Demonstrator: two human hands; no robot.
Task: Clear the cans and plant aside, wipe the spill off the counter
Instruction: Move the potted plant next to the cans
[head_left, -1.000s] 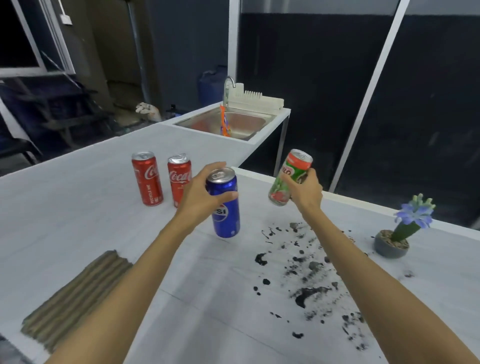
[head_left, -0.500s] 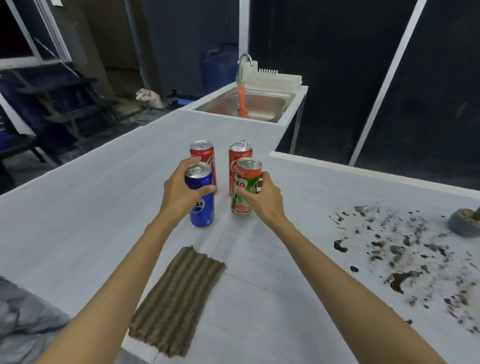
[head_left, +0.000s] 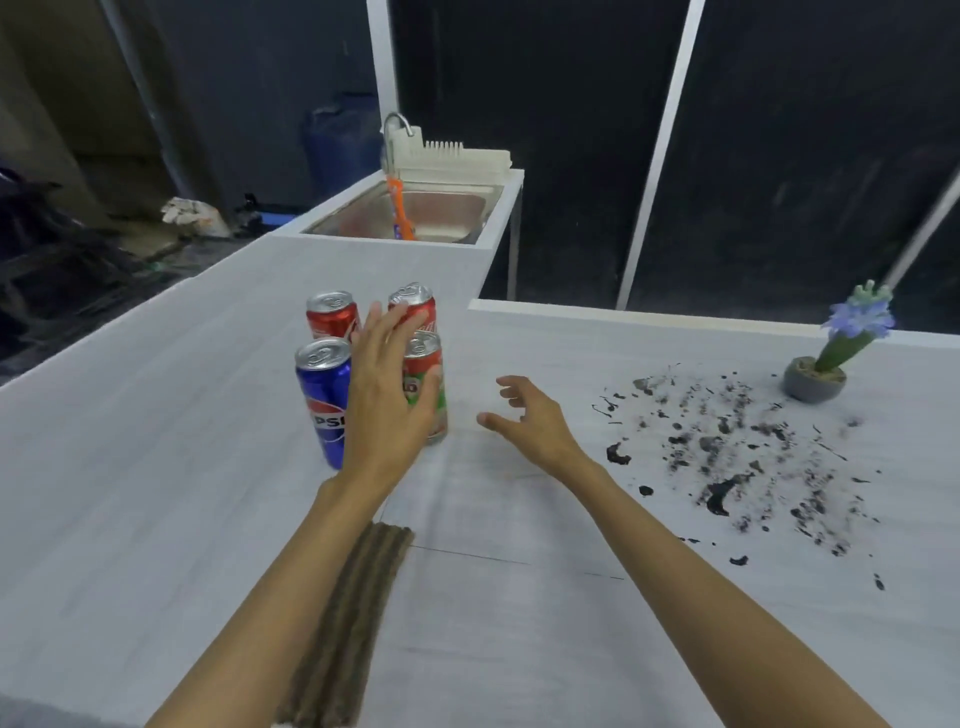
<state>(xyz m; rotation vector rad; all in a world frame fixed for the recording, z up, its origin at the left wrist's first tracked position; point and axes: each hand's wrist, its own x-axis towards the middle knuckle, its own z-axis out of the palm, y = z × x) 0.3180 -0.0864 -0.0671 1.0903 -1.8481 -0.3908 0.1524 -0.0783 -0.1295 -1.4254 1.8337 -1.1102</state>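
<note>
Head view showed four upright drink cans, two red (head_left: 332, 316), one blue (head_left: 324, 395), one green-and-red (head_left: 428, 387), grouped far left, both hands, left (head_left: 387, 395) and right (head_left: 535, 423), spread wide, holding nothing. Right, the grey-potted purple-flowered plant (head_left: 823, 371) and black spill (head_left: 737, 457) on the white counter (head_left: 156, 467) remained; the brown ribbed cloth (head_left: 348, 623) lay near, unused.

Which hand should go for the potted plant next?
Right. The right hand is open and empty, already on the side of the potted plant, which sits at the far right beyond the spill. The left hand is open over by the cans, farther away.
</note>
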